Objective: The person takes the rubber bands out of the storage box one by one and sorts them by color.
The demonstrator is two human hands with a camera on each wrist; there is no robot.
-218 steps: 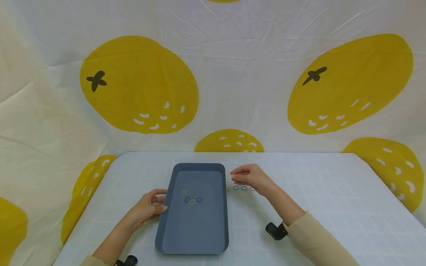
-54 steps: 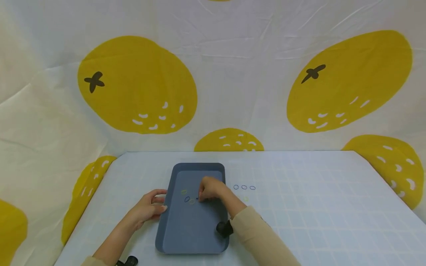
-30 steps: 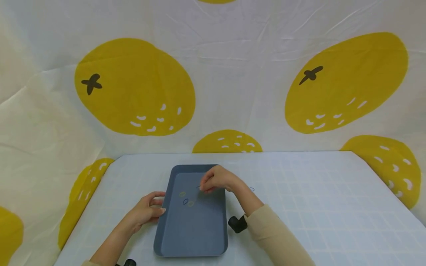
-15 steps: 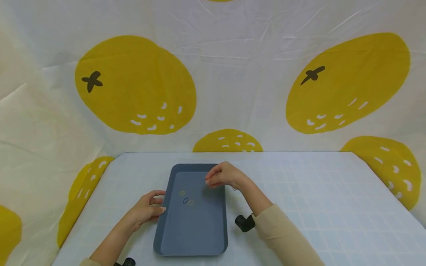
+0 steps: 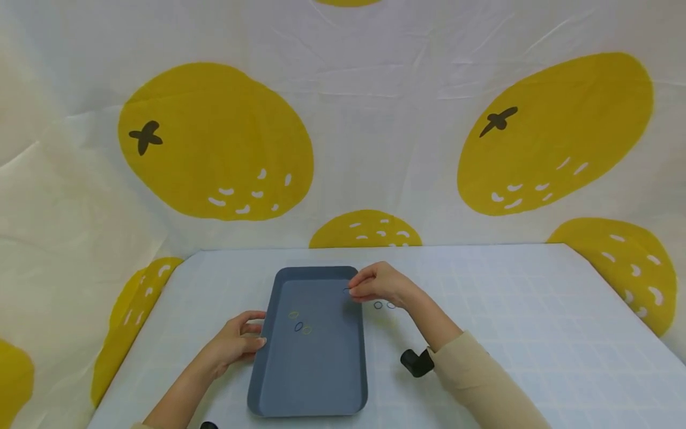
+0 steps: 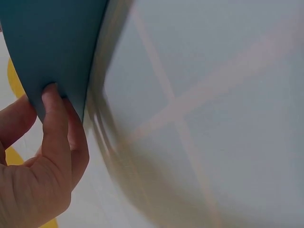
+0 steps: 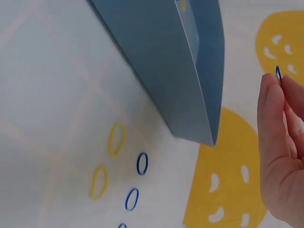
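A grey-blue tray [image 5: 308,375] stands upright on the table, with two yellow rubber bands and one blue rubber band [image 5: 298,326] on its floor. My left hand [image 5: 236,341] grips the tray's left rim; in the left wrist view the fingers [image 6: 56,118] press against the outer wall. My right hand [image 5: 383,285] is over the tray's far right edge. Between thumb and fingertips it pinches a thin blue rubber band [image 7: 278,72], which sticks out past the fingers.
Right of the tray, several rubber bands lie on the pale checked tablecloth [image 5: 482,333]: blue ones such as this blue band [image 7: 142,163], and two yellow ones, including this yellow band [image 7: 117,139]. A white curtain with yellow fruit prints [image 5: 225,143] hangs behind the table.
My right hand has picked a blue rubber band off the tray floor, lifted it and carried it right, towards the tray's right edge. My left hand has stayed on the left rim.
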